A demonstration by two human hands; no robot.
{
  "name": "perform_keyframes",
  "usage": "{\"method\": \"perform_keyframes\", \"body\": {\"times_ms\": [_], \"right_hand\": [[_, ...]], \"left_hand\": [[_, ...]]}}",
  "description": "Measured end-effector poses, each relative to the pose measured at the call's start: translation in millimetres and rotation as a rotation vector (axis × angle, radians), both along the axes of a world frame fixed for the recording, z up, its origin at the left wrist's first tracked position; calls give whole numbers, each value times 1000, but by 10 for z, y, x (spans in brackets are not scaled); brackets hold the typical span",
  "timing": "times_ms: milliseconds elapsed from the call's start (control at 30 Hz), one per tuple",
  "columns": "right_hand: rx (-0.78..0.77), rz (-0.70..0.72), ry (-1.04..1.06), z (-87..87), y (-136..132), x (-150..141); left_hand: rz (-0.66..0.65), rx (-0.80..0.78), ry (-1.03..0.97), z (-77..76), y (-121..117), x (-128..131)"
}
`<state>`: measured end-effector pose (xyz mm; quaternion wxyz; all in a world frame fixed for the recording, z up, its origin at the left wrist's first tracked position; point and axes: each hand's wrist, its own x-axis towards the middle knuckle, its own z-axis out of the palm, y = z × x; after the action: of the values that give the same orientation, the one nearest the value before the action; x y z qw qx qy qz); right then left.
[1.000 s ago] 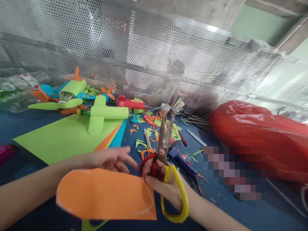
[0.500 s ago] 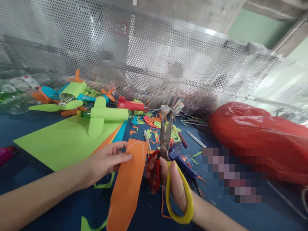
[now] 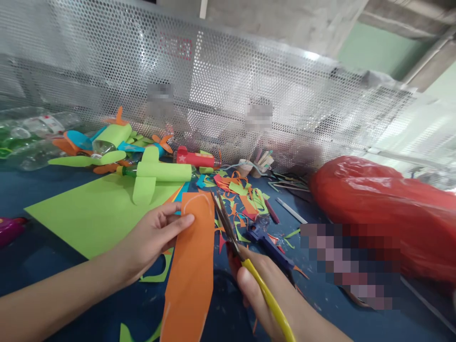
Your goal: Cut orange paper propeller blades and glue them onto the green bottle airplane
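My left hand (image 3: 156, 235) pinches the upper left edge of an orange paper strip (image 3: 194, 266) between thumb and fingers. A pale curved line is drawn near the strip's top, and its lower end runs out of view. In my right hand (image 3: 258, 280) are scissors (image 3: 230, 228) with a yellow handle loop, the blades tilted up and left. Their tips are beside the strip's upper right edge; whether they touch it I cannot tell. My right fingers are partly hidden behind the handle.
Green paper (image 3: 81, 209) lies at left under a green bottle plane (image 3: 160, 172). Coloured scraps (image 3: 245, 194) and a blue glue gun (image 3: 269, 244) lie beyond my right hand. Clear bottles (image 3: 39, 142) stand at far left, a red plastic bag (image 3: 384, 213) at right, and a perforated metal screen (image 3: 221, 80) behind.
The scissors have turned from pointing upright to leaning left, with their tips now near the strip's top right edge. The orange strip has moved slightly up and turned more upright.
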<state>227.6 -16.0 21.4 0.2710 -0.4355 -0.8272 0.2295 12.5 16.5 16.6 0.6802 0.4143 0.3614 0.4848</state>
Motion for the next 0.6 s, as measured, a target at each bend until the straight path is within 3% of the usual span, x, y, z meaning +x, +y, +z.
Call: {"method": "perform_keyframes", "body": {"times_ms": [133, 367, 600], "right_hand": [[-15, -49, -43, 10, -17, -3], [-121, 13, -128, 51, 12, -12], [-121, 58, -97, 37, 4, 11]], "left_hand": [[88, 79, 11, -6, 3, -16], [79, 180, 295, -35, -41, -23], [114, 234, 367, -3, -68, -28]]}}
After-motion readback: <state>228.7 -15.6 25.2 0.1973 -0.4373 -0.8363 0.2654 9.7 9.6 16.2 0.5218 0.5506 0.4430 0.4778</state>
